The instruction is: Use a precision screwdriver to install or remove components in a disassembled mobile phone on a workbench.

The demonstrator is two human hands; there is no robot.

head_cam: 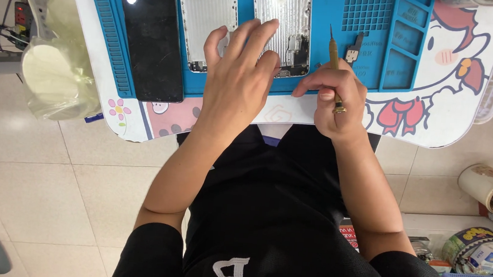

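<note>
Left hand (241, 68) spread flat, fingers splayed and gripping nothing, resting on the lower end of an opened phone chassis (283, 27) of brushed silver metal, dark circuit parts showing beside the fingertips. Right hand (332, 95) curled around a slim screwdriver (334, 63) with a tan shaft, brass collar and fine tip pointing away from the body, just right of the chassis. Second silvery ribbed back plate (206, 12) lying left of it, its lower edge partly hidden under the thumb. Glossy black phone screen (151, 40) flat farther left, glare spot near its top. All on a blue rubbery repair mat (384, 26) moulded with ridges, grid cells and small trays, its top cut off by the frame. Small grey part (354, 50) on the mat near the tool tip, too small to identify. Beneath, white cartoon-printed table (436, 112), rounded corners. Pale translucent bag (58, 71) hanging at left, contents unclear
</note>
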